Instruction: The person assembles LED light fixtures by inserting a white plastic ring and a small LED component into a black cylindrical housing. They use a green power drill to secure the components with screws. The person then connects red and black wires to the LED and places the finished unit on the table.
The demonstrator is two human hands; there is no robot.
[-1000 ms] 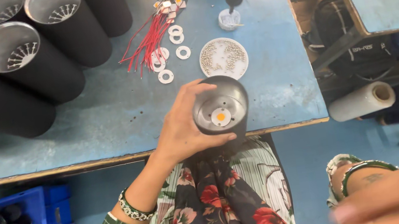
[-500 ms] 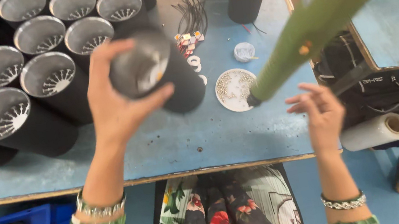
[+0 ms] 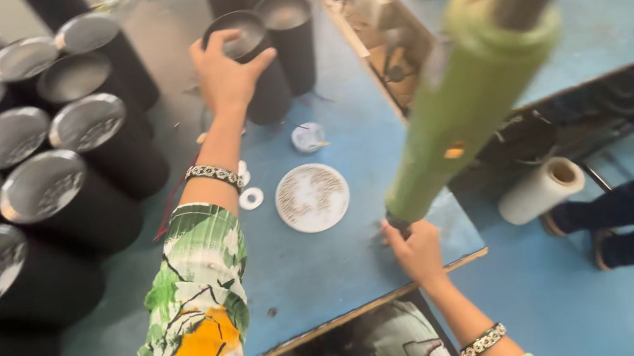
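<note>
A: Report on the left hand [image 3: 227, 72].

B: It is stretched out over the blue-topped workbench [image 3: 332, 262], fingers spread and curled over the rim of a tall black cylindrical lamp housing [image 3: 256, 67], which it grips from above. The housing stands upright on the bench, just beside two like cylinders beyond the hand.

A: To that hand's left?

B: A packed block of black cylinders with silvery reflector tops [image 3: 39, 179], all upright (their bases are mostly hidden).

A: And the right hand [image 3: 415, 252]?

B: At the near edge of the bench, closed about the lower tip of a long green power screwdriver [image 3: 460, 105] that slants up and away from it.

A: Between the hands?

B: A round white dish of small screws [image 3: 313, 197], a flat white washer ring [image 3: 251, 198] nearer the left wrist and a small white round cup [image 3: 309, 137] below the gripped housing. Right of the right hand, below the bench, lies a white film roll [image 3: 540, 189].
</note>
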